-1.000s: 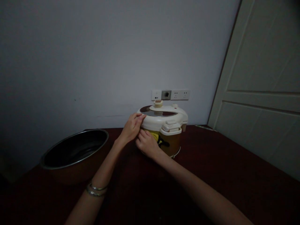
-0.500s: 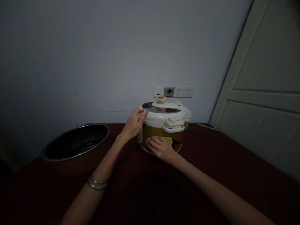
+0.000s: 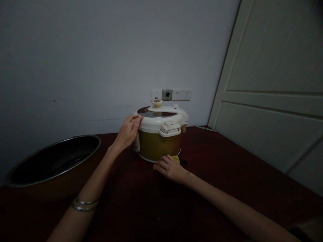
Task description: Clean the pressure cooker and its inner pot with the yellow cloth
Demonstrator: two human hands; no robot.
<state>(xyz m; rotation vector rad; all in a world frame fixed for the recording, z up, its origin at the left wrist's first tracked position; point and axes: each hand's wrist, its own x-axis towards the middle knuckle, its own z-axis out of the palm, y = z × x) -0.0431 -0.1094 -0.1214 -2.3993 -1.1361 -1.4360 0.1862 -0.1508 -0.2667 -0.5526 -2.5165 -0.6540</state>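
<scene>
A white and olive-gold electric pressure cooker (image 3: 151, 144) with a knobbed lid stands on the dark red table near the wall. My left hand (image 3: 127, 131) lies on the left edge of its lid, fingers stretched out over the white rim. In front of the cooker's base, my right hand (image 3: 171, 168) is closed over a yellow cloth (image 3: 176, 158) with a dark end, low at the tabletop. My palm and fingers hide most of the cloth.
A large dark inner pot (image 3: 58, 158) with a metal rim stands at the left, close to my left forearm. Wall sockets (image 3: 180, 94) sit behind the cooker. A pale panelled door (image 3: 264, 111) rises on the right beyond the table (image 3: 222, 161).
My right hand has moved the yellow cloth down from the cooker's front to below its base. The view has turned slightly right. My left hand keeps its place on the lid.
</scene>
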